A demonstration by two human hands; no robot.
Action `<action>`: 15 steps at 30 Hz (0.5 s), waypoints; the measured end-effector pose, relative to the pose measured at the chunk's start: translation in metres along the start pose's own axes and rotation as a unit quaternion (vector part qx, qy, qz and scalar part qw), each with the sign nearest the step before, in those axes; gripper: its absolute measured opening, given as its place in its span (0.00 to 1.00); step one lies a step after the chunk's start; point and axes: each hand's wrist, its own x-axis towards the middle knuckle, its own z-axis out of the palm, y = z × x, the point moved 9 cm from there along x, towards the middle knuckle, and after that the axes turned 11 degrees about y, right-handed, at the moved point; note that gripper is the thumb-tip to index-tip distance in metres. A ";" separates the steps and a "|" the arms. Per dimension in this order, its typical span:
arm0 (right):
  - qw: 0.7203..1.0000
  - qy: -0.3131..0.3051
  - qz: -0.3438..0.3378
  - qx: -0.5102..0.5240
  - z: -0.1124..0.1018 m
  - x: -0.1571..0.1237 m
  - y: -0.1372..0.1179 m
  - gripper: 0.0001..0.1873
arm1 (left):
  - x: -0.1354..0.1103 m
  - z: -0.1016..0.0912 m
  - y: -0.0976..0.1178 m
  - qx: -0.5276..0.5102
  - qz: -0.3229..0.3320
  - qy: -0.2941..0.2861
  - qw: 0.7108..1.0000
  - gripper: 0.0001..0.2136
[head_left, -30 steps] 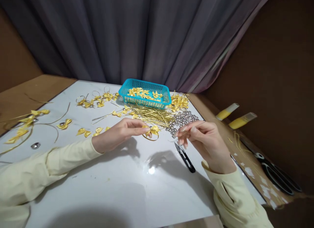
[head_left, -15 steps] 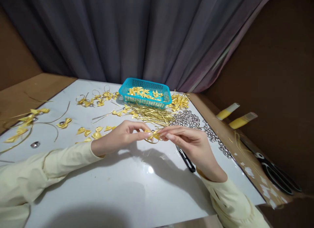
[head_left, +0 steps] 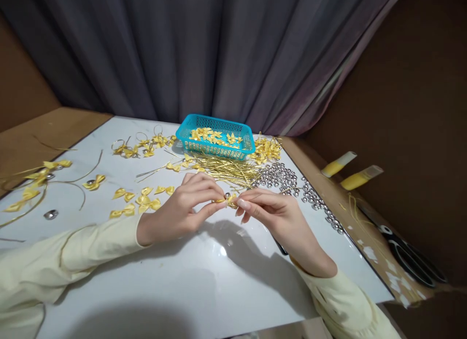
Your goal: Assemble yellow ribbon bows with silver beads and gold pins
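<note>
My left hand (head_left: 182, 207) and my right hand (head_left: 273, 212) meet over the middle of the white table (head_left: 204, 280). Both pinch one small yellow ribbon bow (head_left: 228, 200) between their fingertips, and a silver bead shows at its centre. The fingers of each hand are pressed together on the bow. Just behind the hands lies a heap of gold wires (head_left: 226, 169), with a spread of silver beads (head_left: 288, 178) to the right of it. Pale yellow sleeves cover both forearms.
A blue basket (head_left: 215, 137) with yellow bows stands at the back. Loose bows (head_left: 136, 203) and gold wire loops (head_left: 44, 183) lie on the left. Black scissors (head_left: 412, 256) and two yellow tubes (head_left: 350, 171) rest on the brown surface at right. A grey curtain hangs behind.
My right hand came left from the silver beads to the bow that my left hand held. Both hands now pinch it together, and a bead sits on it.
</note>
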 end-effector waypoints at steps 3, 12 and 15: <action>0.995 -0.019 0.081 0.057 0.002 -0.001 0.015 0.10 | 0.001 -0.004 0.004 0.001 0.010 0.019 1.000 0.06; 0.904 -0.168 0.298 0.256 0.039 -0.019 0.047 0.07 | 0.004 -0.018 -0.007 -0.108 -0.047 0.097 0.988 0.04; 0.905 -0.160 0.300 0.258 0.040 -0.019 0.050 0.06 | 0.004 -0.018 -0.017 -0.132 -0.097 0.100 0.981 0.04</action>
